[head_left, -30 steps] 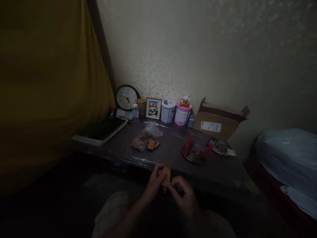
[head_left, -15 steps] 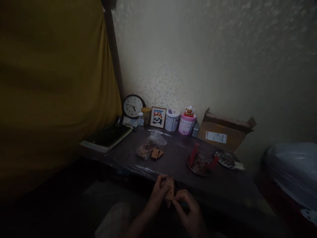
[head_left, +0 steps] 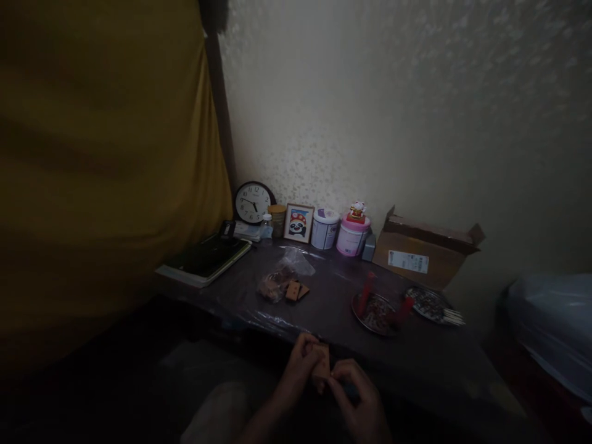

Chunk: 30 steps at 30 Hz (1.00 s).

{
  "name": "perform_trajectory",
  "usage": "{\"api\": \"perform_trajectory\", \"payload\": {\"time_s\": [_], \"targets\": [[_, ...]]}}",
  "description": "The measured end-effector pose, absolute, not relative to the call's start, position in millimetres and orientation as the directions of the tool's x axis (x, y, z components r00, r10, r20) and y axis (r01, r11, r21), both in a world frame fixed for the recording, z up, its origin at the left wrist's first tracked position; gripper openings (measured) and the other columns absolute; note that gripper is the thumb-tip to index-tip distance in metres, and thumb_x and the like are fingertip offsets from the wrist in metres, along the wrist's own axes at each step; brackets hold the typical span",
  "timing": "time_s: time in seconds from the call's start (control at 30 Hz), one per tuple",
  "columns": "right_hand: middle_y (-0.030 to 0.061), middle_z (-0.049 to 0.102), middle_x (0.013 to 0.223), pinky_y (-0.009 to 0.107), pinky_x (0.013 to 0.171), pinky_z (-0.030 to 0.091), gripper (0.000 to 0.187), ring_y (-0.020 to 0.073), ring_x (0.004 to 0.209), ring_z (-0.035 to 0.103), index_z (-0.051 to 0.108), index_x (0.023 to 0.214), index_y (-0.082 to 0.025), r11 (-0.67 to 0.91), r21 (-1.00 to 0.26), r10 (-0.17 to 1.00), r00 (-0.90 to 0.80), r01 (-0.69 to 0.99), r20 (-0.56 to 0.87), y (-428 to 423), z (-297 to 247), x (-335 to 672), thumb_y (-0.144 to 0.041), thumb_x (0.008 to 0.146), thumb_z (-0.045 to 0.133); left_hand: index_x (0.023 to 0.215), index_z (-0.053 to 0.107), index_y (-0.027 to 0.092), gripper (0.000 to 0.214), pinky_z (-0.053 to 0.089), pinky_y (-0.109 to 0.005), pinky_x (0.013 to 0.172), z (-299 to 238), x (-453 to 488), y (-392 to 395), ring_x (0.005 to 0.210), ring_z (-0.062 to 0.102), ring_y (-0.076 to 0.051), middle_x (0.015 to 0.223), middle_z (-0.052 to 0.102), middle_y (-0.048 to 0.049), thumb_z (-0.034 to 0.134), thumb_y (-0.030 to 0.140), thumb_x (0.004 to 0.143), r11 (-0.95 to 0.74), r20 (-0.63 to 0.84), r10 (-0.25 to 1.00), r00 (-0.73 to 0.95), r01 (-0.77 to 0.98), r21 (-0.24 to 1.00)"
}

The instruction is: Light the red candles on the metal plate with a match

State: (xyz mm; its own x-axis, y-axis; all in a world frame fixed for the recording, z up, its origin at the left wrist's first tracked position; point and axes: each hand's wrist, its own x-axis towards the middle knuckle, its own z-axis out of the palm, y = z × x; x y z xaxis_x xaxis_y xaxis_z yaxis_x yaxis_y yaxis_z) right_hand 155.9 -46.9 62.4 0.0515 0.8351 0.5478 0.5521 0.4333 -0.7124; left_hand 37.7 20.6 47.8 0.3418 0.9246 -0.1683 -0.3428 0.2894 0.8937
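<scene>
Just in front of the table's near edge, my left hand (head_left: pixel 300 364) is closed around a small brown card (head_left: pixel 322 362) with faint dark marks on it, the thumb lying across its face. My right hand (head_left: pixel 358 391) is beside it, thumb and forefinger pinched together at the card's lower right edge. Whatever is between those fingertips is too small and dark to make out. Several similar brown cards (head_left: pixel 294 290) lie on the table, next to a clear plastic bag (head_left: pixel 274 285) with more brown pieces inside.
Two round trays of small bits, the nearer tray (head_left: pixel 357 312) with red tubes (head_left: pixel 367 293), stand on the right; white sticks (head_left: pixel 454 317) lie at the farther one. Behind are a cardboard box (head_left: pixel 416 246), tins (head_left: pixel 325 229), a framed picture (head_left: pixel 298 223) and a clock (head_left: pixel 253 202).
The whole view has shifted slightly, so everything appears a little lower and farther right. My hands keep nearly the same hold at the card.
</scene>
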Motion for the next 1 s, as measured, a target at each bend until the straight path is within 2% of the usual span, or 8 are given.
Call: {"api": "perform_trajectory", "payload": {"time_s": [0.17, 0.37, 0.53, 0.73, 0.87, 1.0], "targets": [[-0.0012, 0.058, 0.072, 0.02, 0.064, 0.046, 0.011, 0.0132, 0.069, 0.058, 0.054, 0.073, -0.022, 0.398, -0.736, 0.85, 0.083, 0.547, 0.521, -46, 58, 160, -0.024, 0.084, 0.054, 0.074, 0.044, 0.021, 0.029, 0.032, -0.018, 0.034, 46, 38, 21, 0.04, 0.044, -0.008, 0.055, 0.046, 0.0086, 0.06, 0.044, 0.066, 0.268, -0.147, 0.93, 0.336, -0.35, 0.898], [0.0002, 0.06, 0.073, 0.02, 0.065, 0.048, 0.01, 0.0143, 0.07, 0.06, 0.055, 0.075, -0.022, 0.37, -0.778, 0.859, 0.131, 0.508, 0.494, -46, 53, 166, -0.027, 0.084, 0.055, 0.065, 0.049, 0.019, 0.03, 0.034, -0.021, 0.046, 47, 36, 22, 0.048, 0.042, -0.008, 0.054, 0.045, 0.0071, 0.064, 0.045, 0.064, 0.203, -0.096, 0.949, 0.301, -0.348, 0.915], [0.002, 0.061, 0.076, 0.022, 0.068, 0.049, 0.01, 0.0156, 0.073, 0.061, 0.056, 0.077, -0.021, 0.336, -0.794, 0.863, 0.172, 0.507, 0.475, -45, 50, 168, -0.029, 0.083, 0.056, 0.07, 0.058, 0.017, 0.028, 0.036, -0.024, 0.057, 51, 34, 23, 0.058, 0.046, -0.011, 0.06, 0.052, 0.0048, 0.067, 0.043, 0.063, 0.169, -0.072, 0.953, 0.294, -0.318, 0.933], [0.0019, 0.062, 0.069, 0.022, 0.063, 0.051, 0.019, 0.016, 0.065, 0.062, 0.059, 0.073, -0.021, 0.299, -0.783, 0.827, 0.261, 0.545, 0.498, -44, 57, 174, -0.038, 0.08, 0.057, 0.082, 0.065, 0.018, 0.031, 0.041, -0.028, 0.071, 58, 35, 18, 0.076, 0.056, -0.018, 0.074, 0.064, -0.0003, 0.067, 0.045, 0.065, 0.134, -0.032, 0.937, 0.347, -0.274, 0.952], [0.0014, 0.063, 0.067, 0.022, 0.06, 0.052, 0.023, 0.0166, 0.063, 0.062, 0.061, 0.07, -0.021, 0.269, -0.819, 0.811, 0.34, 0.507, 0.476, -42, 62, 179, -0.042, 0.078, 0.058, 0.094, 0.065, 0.019, 0.034, 0.042, -0.032, 0.082, 59, 36, 13, 0.089, 0.058, -0.021, 0.09, 0.068, -0.0039, 0.061, 0.044, 0.072, 0.078, 0.013, 0.909, 0.417, -0.201, 0.977], [0.0007, 0.063, 0.065, 0.021, 0.059, 0.052, 0.024, 0.0169, 0.063, 0.063, 0.061, 0.069, -0.021, 0.238, -0.867, 0.827, 0.377, 0.437, 0.418, -42, 65, 179, -0.044, 0.075, 0.061, 0.102, 0.063, 0.018, 0.037, 0.041, -0.034, 0.085, 59, 34, 10, 0.093, 0.058, -0.022, 0.097, 0.068, -0.0061, 0.059, 0.043, 0.074, 0.017, 0.061, 0.874, 0.482, -0.156, 0.988]]}}
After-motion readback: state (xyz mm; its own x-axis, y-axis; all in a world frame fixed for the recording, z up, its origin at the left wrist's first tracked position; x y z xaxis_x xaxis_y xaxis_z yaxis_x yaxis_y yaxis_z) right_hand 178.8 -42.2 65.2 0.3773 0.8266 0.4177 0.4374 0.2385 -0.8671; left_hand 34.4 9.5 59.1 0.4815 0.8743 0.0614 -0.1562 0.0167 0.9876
